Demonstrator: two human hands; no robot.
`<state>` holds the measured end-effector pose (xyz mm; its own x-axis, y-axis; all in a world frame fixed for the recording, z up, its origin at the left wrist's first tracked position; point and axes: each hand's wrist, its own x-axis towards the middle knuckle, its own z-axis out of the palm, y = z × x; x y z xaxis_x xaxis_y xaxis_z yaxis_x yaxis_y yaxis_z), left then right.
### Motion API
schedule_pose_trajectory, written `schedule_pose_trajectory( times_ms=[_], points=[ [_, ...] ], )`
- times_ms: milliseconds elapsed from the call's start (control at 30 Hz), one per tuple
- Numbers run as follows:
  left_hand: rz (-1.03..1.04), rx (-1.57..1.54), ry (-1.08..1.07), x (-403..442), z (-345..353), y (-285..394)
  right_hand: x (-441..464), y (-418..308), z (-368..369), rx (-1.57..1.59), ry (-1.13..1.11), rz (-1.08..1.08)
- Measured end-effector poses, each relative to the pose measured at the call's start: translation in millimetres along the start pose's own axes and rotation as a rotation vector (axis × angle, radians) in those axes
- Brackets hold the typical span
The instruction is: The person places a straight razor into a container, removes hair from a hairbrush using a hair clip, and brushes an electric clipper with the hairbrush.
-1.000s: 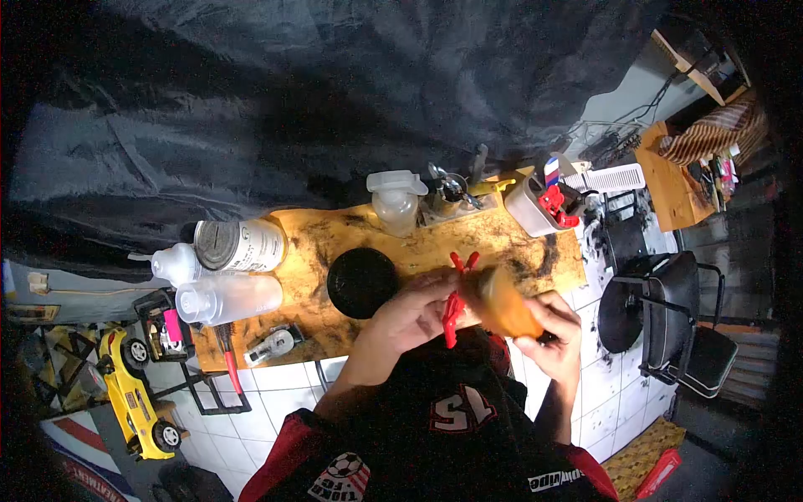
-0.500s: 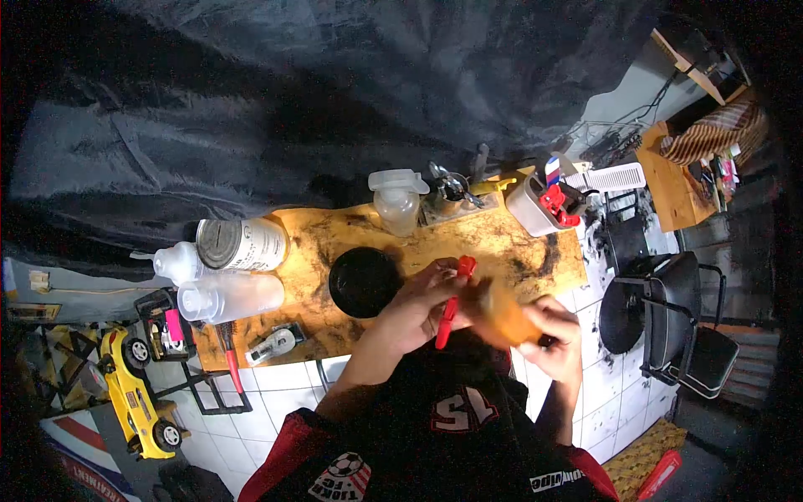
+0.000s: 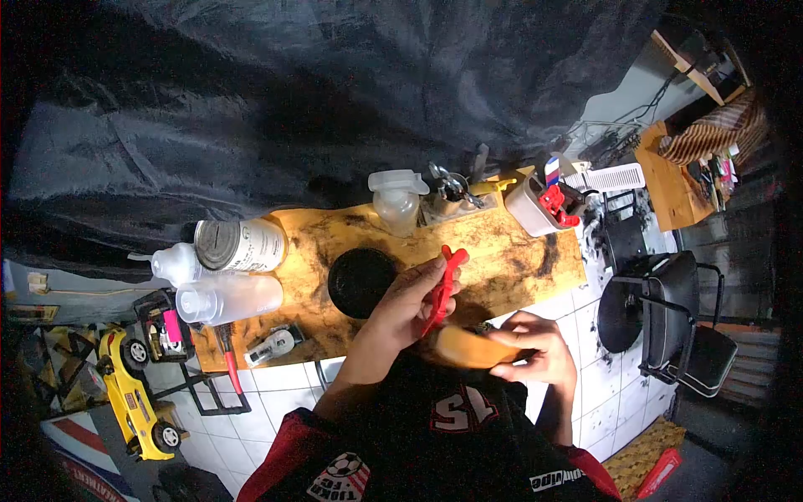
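Between the fingers of my left hand [image 3: 408, 305] is a red clip [image 3: 442, 289], held over the front edge of the wooden table [image 3: 326, 230]. My right hand [image 3: 539, 347] is closed on a brush [image 3: 473, 347] with an orange-brown body, blurred by motion. The brush is just below and to the right of the clip; whether the two touch is unclear. A round black dish [image 3: 363, 283] lies on the table to the left of my left hand.
A labelled can [image 3: 255, 244] and a clear bottle [image 3: 234, 299] stand at the table's left. A clear jar [image 3: 396, 205] and a bin [image 3: 531, 205] of combs and red clips are along the back. A black chair [image 3: 669, 293] stands at the right.
The brush and my right hand have moved down and a little to the left. My left hand has turned the red clip, which now leans with its upper end to the right.
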<state>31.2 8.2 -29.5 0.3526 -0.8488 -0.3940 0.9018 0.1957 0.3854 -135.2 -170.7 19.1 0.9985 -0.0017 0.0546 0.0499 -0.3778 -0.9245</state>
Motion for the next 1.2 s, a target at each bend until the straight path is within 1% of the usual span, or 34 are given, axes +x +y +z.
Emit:
schedule_pose_trajectory(
  times_ms=[33,67,100,167,200,233,267,300,333,367,400,433,467,500,567,633,667,700,767,800,833,900,933,967,1033,1067,1100,1133,1167,1200],
  points=[
    [-0.011,0.036,0.052,2,-3,-2,-3,7,-3,0.036,0.071,-0.044],
    [-0.022,0.072,0.104,2,-4,-4,-7,12,-7,0.018,0.112,-0.001],
    [-0.055,0.057,0.050,-4,-3,-4,-4,17,-6,-0.031,0.255,-0.107],
    [-0.162,0.082,0.249,-11,26,3,9,-2,-4,-0.067,0.433,0.061],
    [-0.163,0.083,0.248,-11,25,2,11,-4,-1,-0.060,0.473,0.128],
    [-0.101,0.028,0.121,-12,21,-1,12,-3,-1,-0.060,0.472,0.128],
    [-0.036,-0.027,-0.004,-12,18,-3,12,1,1,-0.073,0.415,0.079],
    [-0.032,-0.028,-0.001,-11,17,-4,12,5,3,-0.086,0.356,0.030],
    [0.024,-0.068,-0.015,-8,16,-5,8,14,6,-0.060,0.320,-0.053],
    [0.078,-0.108,-0.030,-6,14,-6,5,14,8,0.031,0.257,-0.078],
    [0.018,-0.142,-0.205,-7,6,4,3,10,6,0.039,0.160,-0.033],
    [0.018,-0.145,-0.203,-7,6,4,1,7,2,0.048,0.064,0.014],
    [0.046,-0.129,-0.119,-8,11,5,0,11,1,0.063,0.006,-0.072],
    [0.075,-0.111,-0.034,-9,14,6,-1,10,-2,0.049,-0.063,-0.079],
    [0.058,-0.131,-0.058,-9,8,3,2,8,-1,0.126,-0.036,-0.129],
    [0.047,-0.133,-0.105,-8,10,3,-8,25,-3,0.198,0.078,-0.121],
    [0.046,-0.131,-0.106,-9,9,2,-2,21,-1,0.215,0.172,-0.151],
    [0.041,-0.102,-0.130,-10,8,0,0,22,4,0.135,0.327,-0.152],
    [0.032,-0.048,-0.177,-10,2,-5,5,13,9,0.065,0.454,0.022],
    [0.022,-0.093,-0.313,-8,2,-3,7,12,9,0.052,0.447,0.030],
    [0.022,-0.092,-0.312,-7,4,-2,6,12,8,0.054,0.447,0.029],
    [0.112,0.042,0.014,-10,18,-1,3,12,7,0.013,0.193,-0.097],
    [0.100,0.149,0.095,-14,25,6,3,5,6,-0.010,0.096,-0.027],
    [0.155,0.253,0.117,-12,26,7,-1,5,8,-0.004,0.019,-0.010],
    [0.137,0.212,0.175,-7,23,3,2,-6,5,-0.012,-0.103,-0.008],
    [0.120,0.207,0.082,-11,21,6,-1,0,7,0.095,-0.033,-0.034],
    [0.102,0.201,-0.012,-15,21,10,-5,6,2,0.048,0.003,-0.054],
    [0.129,0.178,0.135,-8,24,0,-5,12,4,0.020,0.151,-0.087],
    [0.190,0.082,0.043,-5,14,-9,-5,16,5,-0.008,0.300,-0.121],
    [0.146,0.116,0.024,-8,17,-6,-1,5,3,-0.056,0.378,0.039]
  ],
)
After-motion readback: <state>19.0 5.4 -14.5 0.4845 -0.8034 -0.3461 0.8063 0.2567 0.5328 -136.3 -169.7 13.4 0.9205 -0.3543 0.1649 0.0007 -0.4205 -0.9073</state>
